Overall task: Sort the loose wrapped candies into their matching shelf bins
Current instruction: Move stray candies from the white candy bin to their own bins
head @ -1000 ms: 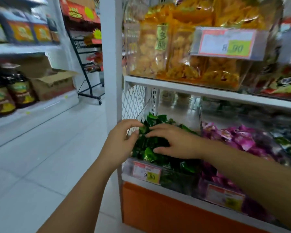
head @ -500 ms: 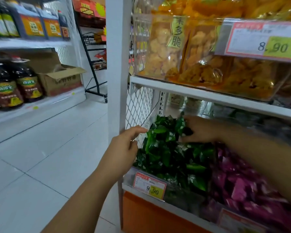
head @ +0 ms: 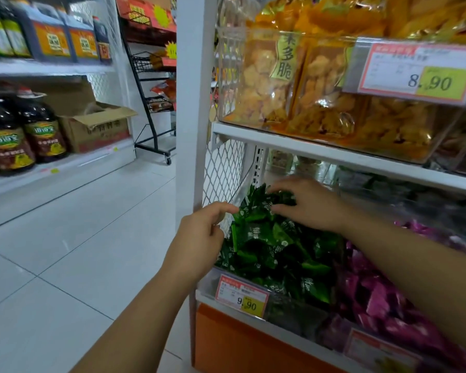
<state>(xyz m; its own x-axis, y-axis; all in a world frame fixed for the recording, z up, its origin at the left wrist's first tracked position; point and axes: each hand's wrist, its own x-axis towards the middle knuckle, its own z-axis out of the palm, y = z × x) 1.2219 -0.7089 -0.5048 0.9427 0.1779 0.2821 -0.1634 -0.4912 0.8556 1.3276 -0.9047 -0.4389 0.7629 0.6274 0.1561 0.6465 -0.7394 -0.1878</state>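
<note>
1. Left hand [head: 199, 238]: fingers loosely curled, holding nothing. Index fingertip meets the left edge of the green wrapped candies [head: 275, 251].
2. Right hand [head: 311, 204]: laid across the top rear of the pile, thumb below the fingers, wrappers between them. A grip cannot be confirmed.
3. Green wrapped candies: heaped in the clear shelf bin [head: 207, 285], directly under both hands.
4. Purple wrapped candies [head: 374, 302]: adjoining bin, beneath the right forearm.
5. Price tag [head: 242, 296], marked 9.90: bin front, below the left hand.

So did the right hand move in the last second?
Yes. The right hand went deeper along the green candies, away from the 9.90 price tag at the bin front.
</note>
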